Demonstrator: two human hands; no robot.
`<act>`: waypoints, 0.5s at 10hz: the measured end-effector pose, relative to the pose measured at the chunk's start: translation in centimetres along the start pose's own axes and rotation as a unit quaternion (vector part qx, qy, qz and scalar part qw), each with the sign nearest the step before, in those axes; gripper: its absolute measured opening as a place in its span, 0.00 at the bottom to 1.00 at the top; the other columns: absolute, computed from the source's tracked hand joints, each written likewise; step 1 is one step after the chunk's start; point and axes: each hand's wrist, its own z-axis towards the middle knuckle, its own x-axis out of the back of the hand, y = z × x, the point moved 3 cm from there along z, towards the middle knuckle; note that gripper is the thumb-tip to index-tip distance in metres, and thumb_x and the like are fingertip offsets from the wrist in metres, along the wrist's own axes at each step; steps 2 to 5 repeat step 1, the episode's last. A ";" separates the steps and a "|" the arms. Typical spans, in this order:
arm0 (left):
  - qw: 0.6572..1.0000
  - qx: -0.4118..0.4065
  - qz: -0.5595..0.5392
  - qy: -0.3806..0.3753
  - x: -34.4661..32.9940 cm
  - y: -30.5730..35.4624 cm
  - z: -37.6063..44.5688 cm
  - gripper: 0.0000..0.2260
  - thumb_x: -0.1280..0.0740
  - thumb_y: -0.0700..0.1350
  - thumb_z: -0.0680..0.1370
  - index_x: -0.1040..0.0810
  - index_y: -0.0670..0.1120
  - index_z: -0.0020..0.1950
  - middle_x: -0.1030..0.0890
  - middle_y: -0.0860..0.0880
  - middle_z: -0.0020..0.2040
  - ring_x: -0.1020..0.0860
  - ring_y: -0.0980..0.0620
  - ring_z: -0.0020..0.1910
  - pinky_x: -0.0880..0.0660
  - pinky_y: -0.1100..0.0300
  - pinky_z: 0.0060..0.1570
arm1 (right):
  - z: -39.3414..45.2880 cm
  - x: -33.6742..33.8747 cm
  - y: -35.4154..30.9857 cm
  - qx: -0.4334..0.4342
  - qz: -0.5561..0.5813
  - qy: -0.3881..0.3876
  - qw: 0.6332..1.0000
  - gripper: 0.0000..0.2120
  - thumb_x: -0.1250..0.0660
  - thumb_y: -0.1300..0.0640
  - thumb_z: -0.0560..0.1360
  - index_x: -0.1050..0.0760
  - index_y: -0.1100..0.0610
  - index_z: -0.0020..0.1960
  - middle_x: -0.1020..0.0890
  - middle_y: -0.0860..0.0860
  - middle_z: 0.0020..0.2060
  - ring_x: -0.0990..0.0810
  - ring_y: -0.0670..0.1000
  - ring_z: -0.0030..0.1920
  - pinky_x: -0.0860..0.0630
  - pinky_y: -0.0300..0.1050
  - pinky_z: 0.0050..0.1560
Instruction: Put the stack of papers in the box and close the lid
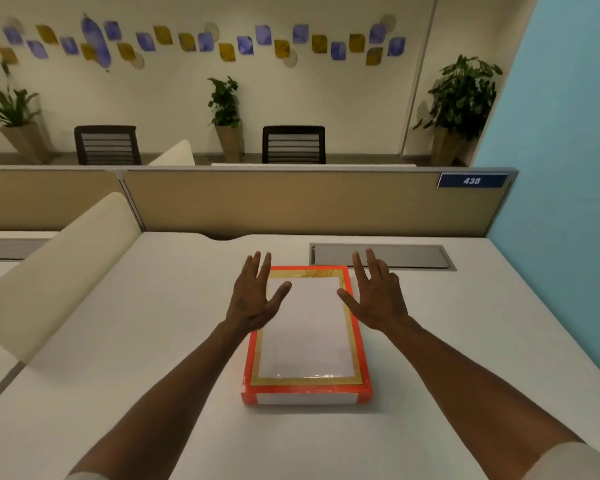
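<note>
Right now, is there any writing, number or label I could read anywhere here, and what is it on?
"438": white digits on a blue plate, fixed at the top right of the tan desk partition.
Orange box on the desk: the white panel on its top and the white strip on its near side show no readable text.
Blue and yellow wall pieces: blurred, nothing legible.

I see a box [307, 341] wrapped in glossy orange and gold tape, white panel on top shiny like film. Desk [153, 306] looks matt, smooth laminate. Partition [291, 202] looks like tan cloth.
</note>
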 end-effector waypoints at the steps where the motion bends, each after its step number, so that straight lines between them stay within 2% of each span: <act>1: 0.995 -0.060 0.066 0.051 4.3 4.2 1.5 0.40 0.45 0.68 0.78 0.50 0.47 0.83 0.48 0.44 0.84 0.51 0.44 0.83 0.47 0.45 0.80 | 1.4 5.5 -0.2 0.038 -0.014 0.053 0.998 0.43 0.51 0.29 0.75 0.57 0.51 0.81 0.50 0.58 0.81 0.42 0.63 0.77 0.36 0.64 0.71; 5: 0.995 -0.060 0.066 0.051 4.3 4.2 1.5 0.40 0.45 0.68 0.78 0.50 0.47 0.83 0.48 0.44 0.84 0.51 0.44 0.83 0.47 0.45 0.80 | 1.4 5.5 -0.2 0.038 -0.014 0.053 0.998 0.43 0.51 0.29 0.75 0.57 0.51 0.81 0.50 0.58 0.81 0.42 0.63 0.77 0.36 0.64 0.71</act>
